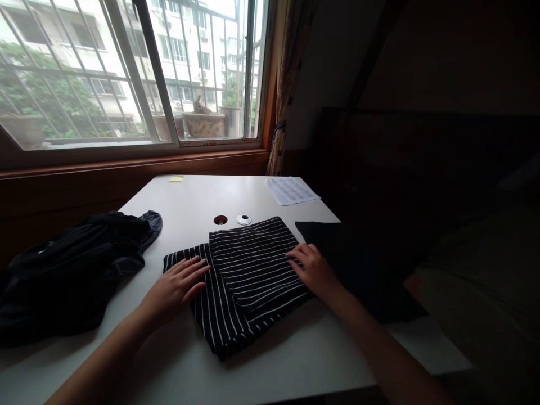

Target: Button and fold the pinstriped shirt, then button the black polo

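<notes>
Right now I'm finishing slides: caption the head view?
Left hand on folded striped cloth, right hand at its edge, white table beneath.

I see a yellow note [175, 179] ahead of the left fingers [192, 269], printed sheets [292, 192] ahead of the right fingers [300, 255]; farther off than all of them, a window [163, 73] and a patterned curtain [283, 79].

We take this for a room in a home, probably an apartment: through our sliding window [161, 73] and its metal security bars [215, 73] we see a residential block [192, 34] opposite, with a patterned plant pot [205, 125] outside. A tied-back curtain [282, 95] hangs beside the wooden window surround [269, 84], and rumpled dark clothing [71, 270] lies on our white desk [202, 197].
</notes>
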`<state>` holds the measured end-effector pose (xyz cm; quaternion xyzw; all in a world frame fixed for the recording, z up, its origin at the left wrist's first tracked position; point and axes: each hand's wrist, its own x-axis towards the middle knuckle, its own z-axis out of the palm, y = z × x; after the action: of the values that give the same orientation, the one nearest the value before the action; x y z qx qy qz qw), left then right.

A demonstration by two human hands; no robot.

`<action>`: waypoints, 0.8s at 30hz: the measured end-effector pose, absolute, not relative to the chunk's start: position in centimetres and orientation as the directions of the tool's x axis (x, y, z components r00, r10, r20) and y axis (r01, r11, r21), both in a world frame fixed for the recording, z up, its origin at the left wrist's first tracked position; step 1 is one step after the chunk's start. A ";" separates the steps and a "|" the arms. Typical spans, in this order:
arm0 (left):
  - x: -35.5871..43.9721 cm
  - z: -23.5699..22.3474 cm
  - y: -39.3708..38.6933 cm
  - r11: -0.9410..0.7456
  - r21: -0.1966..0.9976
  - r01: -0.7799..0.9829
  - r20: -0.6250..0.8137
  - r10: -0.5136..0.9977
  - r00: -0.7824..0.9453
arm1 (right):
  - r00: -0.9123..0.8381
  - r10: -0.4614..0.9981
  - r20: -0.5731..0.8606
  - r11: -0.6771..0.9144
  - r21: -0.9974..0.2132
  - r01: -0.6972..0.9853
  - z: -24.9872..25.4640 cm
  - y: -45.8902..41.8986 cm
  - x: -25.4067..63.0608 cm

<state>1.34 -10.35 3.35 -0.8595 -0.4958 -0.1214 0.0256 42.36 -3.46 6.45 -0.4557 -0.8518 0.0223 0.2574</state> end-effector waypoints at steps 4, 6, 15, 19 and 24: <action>2.1 2.4 -10.8 -0.554 0.020 0.832 0.142 0.825 0.546 | -0.756 0.575 0.313 0.812 -0.325 0.484 6.6 -7.0 37.8; 2.4 2.1 -10.9 -0.551 0.008 0.835 0.146 0.826 0.544 | -0.827 0.489 0.277 0.858 -0.322 0.400 6.4 -8.2 36.0; 3.1 5.3 -9.8 -0.441 0.176 0.880 0.204 0.891 0.406 | -0.861 0.436 0.261 0.900 -0.132 0.416 6.4 -9.3 34.4; 3.2 6.9 -6.6 -0.320 0.269 0.908 0.269 0.931 0.248 | -0.859 0.426 0.284 0.901 -0.047 0.431 6.0 -9.4 34.5; 3.1 6.4 0.3 -0.193 0.367 0.910 0.163 0.977 0.141 | -0.841 0.440 0.316 0.892 -0.040 0.451 5.5 -9.3 34.4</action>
<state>3.14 0.28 6.38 -0.7500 -0.6289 -0.1840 -0.0902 34.39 -9.28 5.47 -0.2322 -0.9592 -0.0179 0.1602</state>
